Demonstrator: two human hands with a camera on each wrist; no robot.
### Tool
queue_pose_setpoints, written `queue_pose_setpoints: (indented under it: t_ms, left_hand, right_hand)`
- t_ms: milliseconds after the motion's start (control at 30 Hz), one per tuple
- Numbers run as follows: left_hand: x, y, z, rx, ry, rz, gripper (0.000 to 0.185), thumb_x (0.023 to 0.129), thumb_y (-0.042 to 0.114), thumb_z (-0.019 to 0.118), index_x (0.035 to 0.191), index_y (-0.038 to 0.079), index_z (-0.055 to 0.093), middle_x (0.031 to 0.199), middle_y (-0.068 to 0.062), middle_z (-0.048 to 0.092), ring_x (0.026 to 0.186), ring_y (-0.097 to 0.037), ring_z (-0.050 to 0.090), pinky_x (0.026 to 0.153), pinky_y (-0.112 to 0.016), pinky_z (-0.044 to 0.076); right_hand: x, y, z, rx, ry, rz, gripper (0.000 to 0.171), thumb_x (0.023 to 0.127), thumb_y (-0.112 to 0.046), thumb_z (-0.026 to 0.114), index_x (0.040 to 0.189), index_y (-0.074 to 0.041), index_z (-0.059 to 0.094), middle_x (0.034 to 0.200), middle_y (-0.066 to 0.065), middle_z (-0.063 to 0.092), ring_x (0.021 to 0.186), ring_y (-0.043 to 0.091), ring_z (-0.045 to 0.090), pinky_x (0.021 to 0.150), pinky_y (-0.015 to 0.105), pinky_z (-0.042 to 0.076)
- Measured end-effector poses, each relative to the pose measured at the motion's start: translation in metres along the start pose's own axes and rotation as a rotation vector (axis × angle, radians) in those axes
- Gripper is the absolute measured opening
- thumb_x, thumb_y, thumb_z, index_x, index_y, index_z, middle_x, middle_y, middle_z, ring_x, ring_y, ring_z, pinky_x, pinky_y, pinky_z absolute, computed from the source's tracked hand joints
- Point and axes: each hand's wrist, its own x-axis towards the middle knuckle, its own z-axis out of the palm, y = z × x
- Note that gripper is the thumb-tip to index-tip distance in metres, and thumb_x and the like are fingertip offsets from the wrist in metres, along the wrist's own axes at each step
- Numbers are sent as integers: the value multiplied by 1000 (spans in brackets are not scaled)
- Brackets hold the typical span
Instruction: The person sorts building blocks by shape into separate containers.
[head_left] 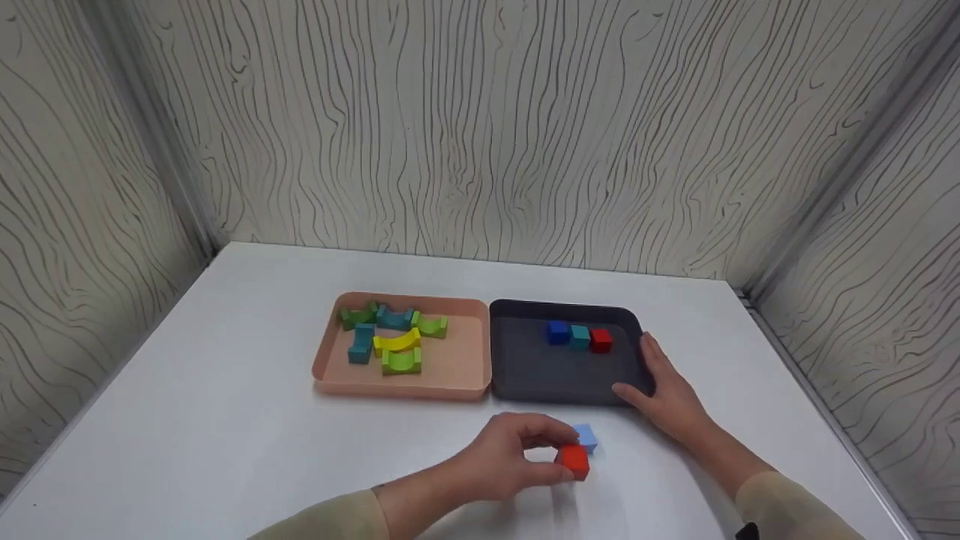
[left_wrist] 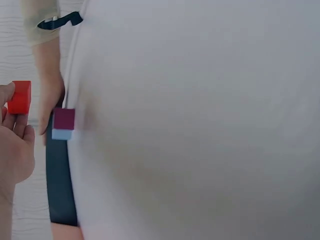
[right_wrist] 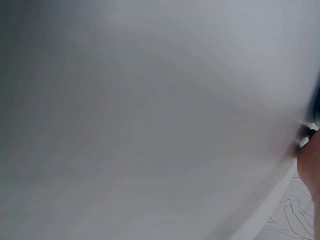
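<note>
My left hand (head_left: 504,459) pinches a red cube (head_left: 575,462) between thumb and fingers in front of the dark tray (head_left: 517,390). In the left wrist view, that red cube (left_wrist: 20,97) sits at the fingertips. Beyond it are a light blue cube (head_left: 586,438) and a purple cube (left_wrist: 64,119), the latter mostly hidden in the head view. My right hand (head_left: 673,401) rests at the tray's near right corner, fingers fairly straight along its side and thumb at the front rim. Inside the tray stand a blue cube (head_left: 557,332), a teal cube (head_left: 579,337) and a dark red cube (head_left: 601,340).
A pink tray (head_left: 469,367) adjoins the dark tray on the left. It holds several curved blocks, among them a yellow one (head_left: 397,342), a lime green one (head_left: 402,361) and a teal one (head_left: 361,344). Wood-patterned walls (head_left: 480,135) enclose the white table (head_left: 225,435).
</note>
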Motion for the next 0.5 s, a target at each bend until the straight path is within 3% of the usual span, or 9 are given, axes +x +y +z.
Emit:
queue_pose_setpoints:
  t_ms: [500]
  left_hand:
    - [41, 27, -51, 106, 214, -14, 36, 95, 19, 83, 128, 29, 75, 121, 12, 73, 118, -13, 65, 106, -36, 54]
  right_hand:
    - [-1, -1, 0, 8, 7, -4, 110, 97, -63, 68, 170, -5, 11, 177, 19, 8, 160, 45, 12, 126, 64, 18]
